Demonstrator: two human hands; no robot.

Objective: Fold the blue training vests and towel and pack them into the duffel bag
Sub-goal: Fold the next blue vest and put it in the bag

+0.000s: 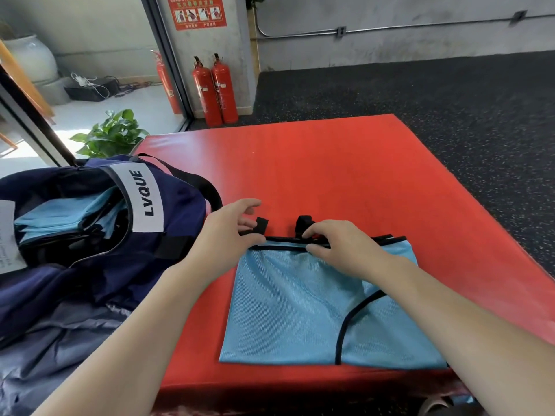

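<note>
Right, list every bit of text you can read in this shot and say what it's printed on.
"LVQUE": black letters on the white patch of the navy duffel bag.
Red wall sign above the fire extinguishers: pictograms and characters, too small and blurred to read.
White paper tag at the bag's left edge: faint print, unreadable.
Stickers on the extinguishers: too small to read.
Blue vest: no text visible.

Both forearms are bare up to the frame's edge, with no sleeves showing. The left hand (228,232) and right hand (339,247) wear no gloves, rings, or watch. The fingers (315,234) have short, unpainted nails.
</note>
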